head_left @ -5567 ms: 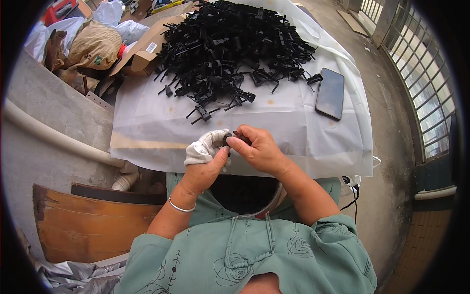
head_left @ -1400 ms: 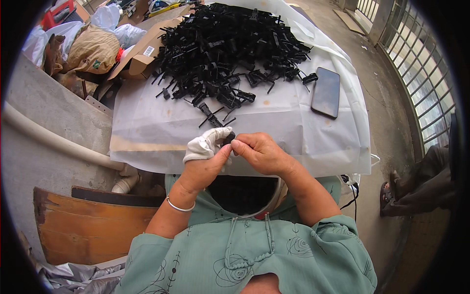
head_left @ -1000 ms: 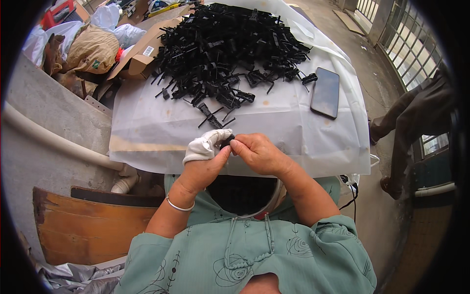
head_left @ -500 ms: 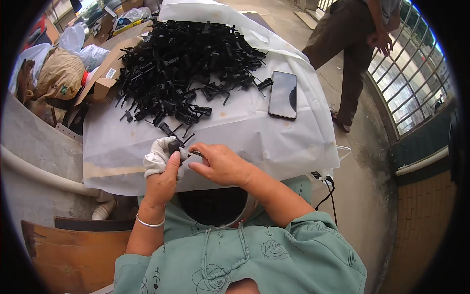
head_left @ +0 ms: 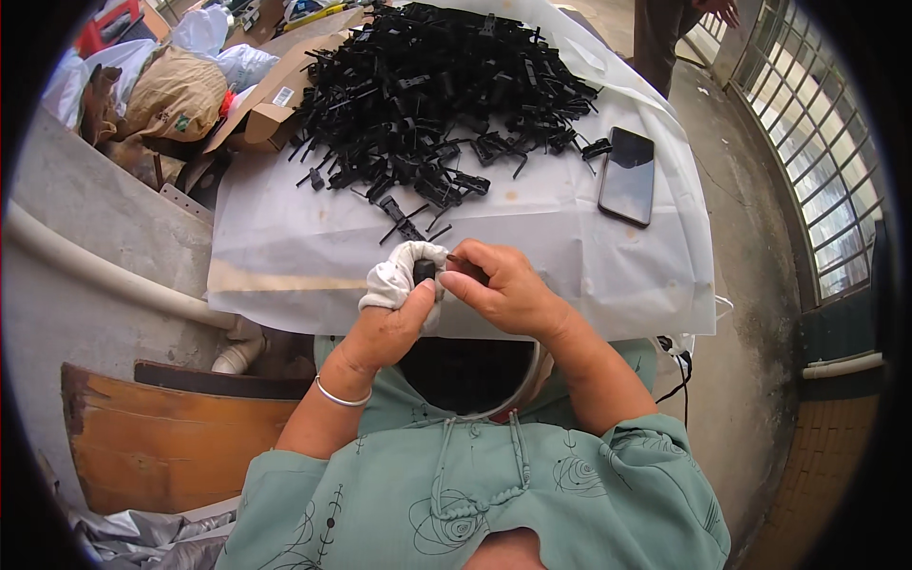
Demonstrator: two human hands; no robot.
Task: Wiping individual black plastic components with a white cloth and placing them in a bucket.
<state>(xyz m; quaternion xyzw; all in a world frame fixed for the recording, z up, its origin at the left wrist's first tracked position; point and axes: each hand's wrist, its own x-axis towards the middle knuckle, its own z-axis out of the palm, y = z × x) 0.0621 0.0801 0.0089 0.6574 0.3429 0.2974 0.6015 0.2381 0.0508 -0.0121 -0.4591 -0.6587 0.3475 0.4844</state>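
My left hand (head_left: 388,328) is closed on a small black plastic part (head_left: 425,272), with the thumb pressed against its near side. White cloth (head_left: 387,283), perhaps a glove, wraps the fingers of that hand. Close beside it, my right hand (head_left: 513,290) has thumb and forefinger pinched near the part. A small dark tip shows at those fingers, too little to name. Just beyond my hands lies a loose black plastic piece (head_left: 403,220) with thin prongs. Behind it spreads a large heap of similar black parts (head_left: 446,95).
White sheeting (head_left: 532,228) covers the table. A phone (head_left: 628,176) lies on its right side. A dark round container (head_left: 465,373) sits in my lap under the table edge. Cardboard (head_left: 275,122) and bags (head_left: 185,95) crowd the left. A person's leg (head_left: 657,43) shows at the far right.
The view has shifted, so the table appears higher and further right. My right hand has come in closer to the black part in my left hand. The other person has moved farther off.
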